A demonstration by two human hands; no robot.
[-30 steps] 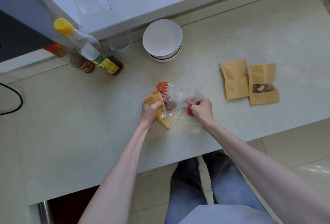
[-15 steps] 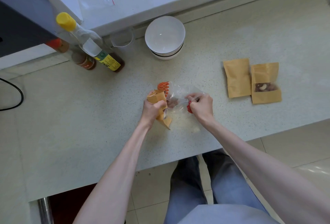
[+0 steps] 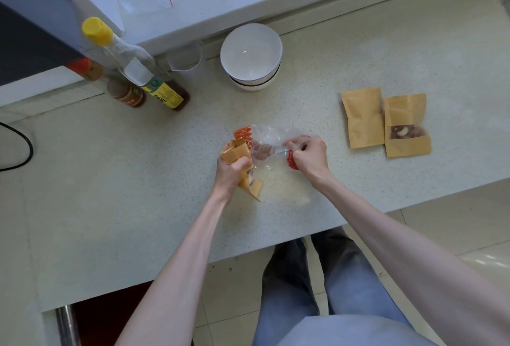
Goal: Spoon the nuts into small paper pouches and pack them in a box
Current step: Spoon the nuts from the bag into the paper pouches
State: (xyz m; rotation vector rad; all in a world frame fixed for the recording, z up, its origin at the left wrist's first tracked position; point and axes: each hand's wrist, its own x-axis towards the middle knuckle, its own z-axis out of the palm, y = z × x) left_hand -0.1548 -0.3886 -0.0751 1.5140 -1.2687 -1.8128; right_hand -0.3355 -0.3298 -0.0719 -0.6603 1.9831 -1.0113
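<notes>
My left hand (image 3: 230, 171) grips a small brown paper pouch (image 3: 242, 169) at the middle of the counter, its mouth tilted up to the left. My right hand (image 3: 309, 156) pinches the edge of a clear plastic bag with red print (image 3: 271, 140), which lies between both hands. A few brown nuts (image 3: 262, 152) show through the plastic beside the pouch. Two more brown pouches lie flat to the right: a plain one (image 3: 363, 118) and one with a window showing nuts (image 3: 405, 126). No spoon or box is in view.
Stacked white bowls (image 3: 251, 54) stand at the back, beside a clear cup (image 3: 185, 58). A yellow-capped bottle (image 3: 135, 69) and two small sauce bottles (image 3: 125, 93) stand at the back left. A black cable (image 3: 20, 147) lies at the far left. The counter's front edge (image 3: 248, 251) runs below my arms.
My left hand has lifted the pouch slightly and my right hand has shifted along the plastic bag's edge, drawing it tighter. The flat pouches have not moved.
</notes>
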